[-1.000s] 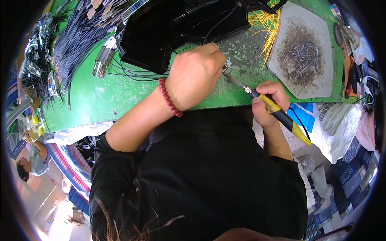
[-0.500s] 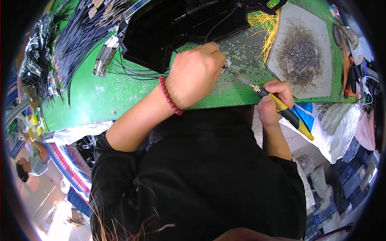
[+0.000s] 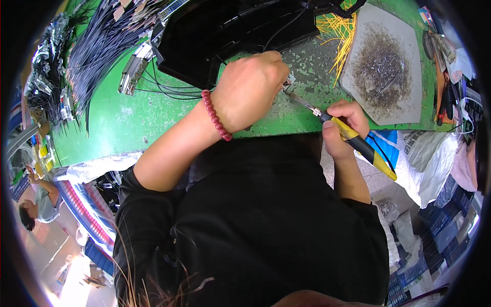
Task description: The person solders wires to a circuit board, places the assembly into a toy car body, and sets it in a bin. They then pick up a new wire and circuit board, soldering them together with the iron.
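Observation:
My right hand (image 3: 348,125) grips a yellow-and-black soldering iron (image 3: 360,146), its tip pointing up and left. That tip is close by a small metallic part (image 3: 287,83) at the fingertips of my left hand (image 3: 250,87). The left fingers are curled and pinched around this part, which they mostly hide; its kind cannot be made out. Just beyond my left hand lies a large black plastic housing (image 3: 197,43), from which a thin black cable rises. Several dark wires (image 3: 169,92) run from a metal connector piece (image 3: 134,71) toward my left wrist.
Bundles of grey wires (image 3: 99,48) and foil-like pieces (image 3: 48,61) cover the left of the green table (image 3: 117,133). Yellow wires (image 3: 341,38) lie beside a grey board (image 3: 414,97) with dark residue. Tools (image 3: 446,102) sit at the right edge. Another person (image 3: 38,207) is at far left.
The soldering iron and my right hand have shifted slightly left, bringing the tip closer to the part. My left hand stays nearly in place.

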The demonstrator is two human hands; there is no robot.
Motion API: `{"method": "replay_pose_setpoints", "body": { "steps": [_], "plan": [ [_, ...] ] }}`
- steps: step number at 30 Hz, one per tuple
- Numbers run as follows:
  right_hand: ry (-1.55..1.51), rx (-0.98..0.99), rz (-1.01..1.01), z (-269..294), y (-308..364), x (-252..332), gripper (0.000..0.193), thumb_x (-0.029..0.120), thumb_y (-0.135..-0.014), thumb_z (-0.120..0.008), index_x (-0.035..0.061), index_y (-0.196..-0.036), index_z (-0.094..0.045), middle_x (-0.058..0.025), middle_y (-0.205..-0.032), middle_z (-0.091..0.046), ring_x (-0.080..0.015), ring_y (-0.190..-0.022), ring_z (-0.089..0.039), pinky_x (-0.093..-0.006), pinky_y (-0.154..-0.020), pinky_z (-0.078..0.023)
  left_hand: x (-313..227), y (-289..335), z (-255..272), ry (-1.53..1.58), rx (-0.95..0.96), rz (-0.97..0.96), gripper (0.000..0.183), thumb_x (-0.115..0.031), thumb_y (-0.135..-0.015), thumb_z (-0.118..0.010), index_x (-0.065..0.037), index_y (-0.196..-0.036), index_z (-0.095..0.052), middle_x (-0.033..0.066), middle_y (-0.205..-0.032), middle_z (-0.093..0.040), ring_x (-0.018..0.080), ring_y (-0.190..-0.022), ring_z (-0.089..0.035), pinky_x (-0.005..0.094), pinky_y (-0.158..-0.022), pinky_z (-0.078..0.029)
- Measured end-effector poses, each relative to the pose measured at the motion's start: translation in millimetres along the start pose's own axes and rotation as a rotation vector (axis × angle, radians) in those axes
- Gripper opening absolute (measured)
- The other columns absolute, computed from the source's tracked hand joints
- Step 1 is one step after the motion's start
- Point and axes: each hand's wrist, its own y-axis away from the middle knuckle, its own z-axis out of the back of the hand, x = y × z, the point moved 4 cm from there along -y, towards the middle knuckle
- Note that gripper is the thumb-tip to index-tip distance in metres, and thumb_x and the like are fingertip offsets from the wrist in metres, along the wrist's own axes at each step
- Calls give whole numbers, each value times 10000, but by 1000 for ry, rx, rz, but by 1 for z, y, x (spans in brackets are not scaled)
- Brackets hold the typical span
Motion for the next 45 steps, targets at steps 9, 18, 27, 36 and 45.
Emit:
{"method": "replay_pose_setpoints", "body": {
  "steps": [9,18,27,36,45],
  "plan": [
    [6,-17,4,-2,0,2,195,50,-719,-678,0,-877,-574,-74,-748,-592,-99,-584,-484,-238,-526,-373,1,0,0,-7,19,7,43,-35,-786,-634,-24,-821,-611,100,-863,-595,334,-795,-612,405,-654,-500],
    [-14,-63,12,0,-1,1,203,68,-723,-693,1,-874,-575,-54,-726,-577,-86,-576,-469,-232,-524,-364,0,-2,0,-12,16,1,48,-27,-777,-639,-26,-811,-605,97,-856,-594,328,-787,-613,401,-644,-499],
    [15,-16,15,-2,-4,2,191,62,-724,-684,3,-867,-572,-42,-715,-570,-79,-567,-465,-224,-515,-353,1,-2,0,-19,24,2,56,-27,-772,-645,-26,-811,-605,93,-849,-594,325,-780,-613,399,-641,-498],
    [-164,-168,-3,4,6,-1,249,155,-786,-677,8,-909,-518,-101,-781,-546,-130,-677,-479,-256,-608,-378,0,-1,0,-21,10,-14,44,-28,-776,-638,-24,-807,-607,90,-855,-596,316,-779,-618,390,-643,-503],
    [-64,-83,18,-11,-2,7,441,272,-972,-584,-3,-1285,-441,-201,-949,-670,-177,-708,-615,-294,-649,-508,-2,0,-2,-62,-13,-4,50,-36,-775,-647,-31,-817,-619,81,-856,-603,312,-774,-621,386,-647,-507]
  ]
}}
